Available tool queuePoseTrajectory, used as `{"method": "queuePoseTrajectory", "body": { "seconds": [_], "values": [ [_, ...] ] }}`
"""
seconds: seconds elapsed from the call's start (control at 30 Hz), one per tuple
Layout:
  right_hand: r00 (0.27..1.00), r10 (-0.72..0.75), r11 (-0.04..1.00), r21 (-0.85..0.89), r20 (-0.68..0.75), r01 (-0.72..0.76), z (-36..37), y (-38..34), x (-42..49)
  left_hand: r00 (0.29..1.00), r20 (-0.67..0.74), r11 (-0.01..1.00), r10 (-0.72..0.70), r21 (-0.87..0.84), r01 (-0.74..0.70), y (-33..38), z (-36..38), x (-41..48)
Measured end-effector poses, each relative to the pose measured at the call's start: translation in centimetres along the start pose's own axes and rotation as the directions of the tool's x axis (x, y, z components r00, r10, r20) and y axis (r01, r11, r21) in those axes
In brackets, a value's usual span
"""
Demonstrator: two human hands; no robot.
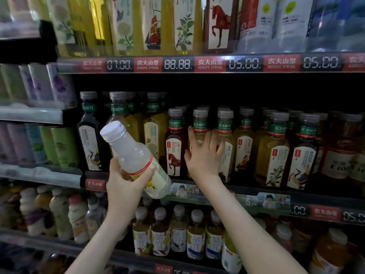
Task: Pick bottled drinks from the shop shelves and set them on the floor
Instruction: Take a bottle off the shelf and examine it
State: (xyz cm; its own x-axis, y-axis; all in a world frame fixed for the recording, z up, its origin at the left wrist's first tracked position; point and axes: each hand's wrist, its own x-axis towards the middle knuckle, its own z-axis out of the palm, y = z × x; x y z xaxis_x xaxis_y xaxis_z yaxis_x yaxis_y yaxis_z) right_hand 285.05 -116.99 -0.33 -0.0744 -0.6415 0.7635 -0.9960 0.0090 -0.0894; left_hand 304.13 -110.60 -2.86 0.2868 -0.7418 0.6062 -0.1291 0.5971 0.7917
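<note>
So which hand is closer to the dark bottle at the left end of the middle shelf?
Left. The left hand, holding a white-capped bottle, is just below and right of the dark bottle. The right hand is farther right, spread on a yellow bottle.

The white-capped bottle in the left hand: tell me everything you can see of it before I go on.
The white-capped bottle is clear plastic filled with a pale, cloudy drink. Its ribbed white screw cap is on. A label with a red upper edge wraps the lower body. It is held in the air before the middle shelf, tilted, cap up and left. Only the left hand touches it, fingers curled round its lower body.
</note>
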Motion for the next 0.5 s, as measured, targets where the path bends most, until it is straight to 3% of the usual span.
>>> {"method": "queuePoseTrajectory", "body": {
  "seconds": [0.13, 0.3, 0.5],
  "values": [
    [0.999, -0.003, 0.997, 0.08, -0.045, 0.007, -1.0, -0.1, 0.1, 1.0, 0.018, 1.0, 0.01, 0.001, -0.01, -0.3, -0.6, 0.6],
    [0.962, -0.165, 0.959, 0.193, -0.218, 0.209, -1.7, -0.1, -4.2, 0.999, 0.045, 0.999, 0.013, -0.033, -0.011, -0.2, -0.5, 0.6],
    [0.923, -0.288, 0.958, -0.075, -0.257, 0.278, -2.3, 1.0, -8.2, 0.997, 0.077, 0.999, 0.026, -0.039, -0.023, 0.4, 0.3, -0.4]
  ]
}}
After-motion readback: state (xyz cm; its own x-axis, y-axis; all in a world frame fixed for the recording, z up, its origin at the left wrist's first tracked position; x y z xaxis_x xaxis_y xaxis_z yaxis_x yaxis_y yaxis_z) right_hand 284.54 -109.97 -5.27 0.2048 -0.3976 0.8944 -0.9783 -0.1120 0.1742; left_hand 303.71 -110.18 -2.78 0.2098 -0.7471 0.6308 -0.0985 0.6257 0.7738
